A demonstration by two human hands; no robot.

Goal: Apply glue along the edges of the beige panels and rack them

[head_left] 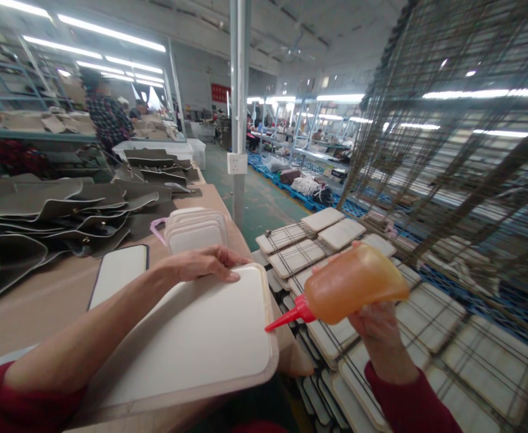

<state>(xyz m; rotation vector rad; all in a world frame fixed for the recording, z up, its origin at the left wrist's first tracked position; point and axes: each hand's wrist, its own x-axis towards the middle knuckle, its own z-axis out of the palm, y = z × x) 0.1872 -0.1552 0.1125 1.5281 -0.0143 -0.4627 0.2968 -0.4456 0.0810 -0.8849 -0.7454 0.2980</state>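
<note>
Risk is lying, by my reading, in the squeeze: too firm a press by the right hand [376,322], clamping around a translucent plastic bottle of amber liquid [354,285], could be flooding the white, round-cornered flat panel [201,337]. The left hand [212,264] is gripping the panel's far edge, apart from the right; a slip there could be skewing the panel. The bottle is hanging right of the panel, its long axis slanting down leftward, its tapered red nozzle [291,316] pointing at the panel's right edge. The panel is lying at the brown-covered table [52,331], its long axis running roughly left to right.
</note>
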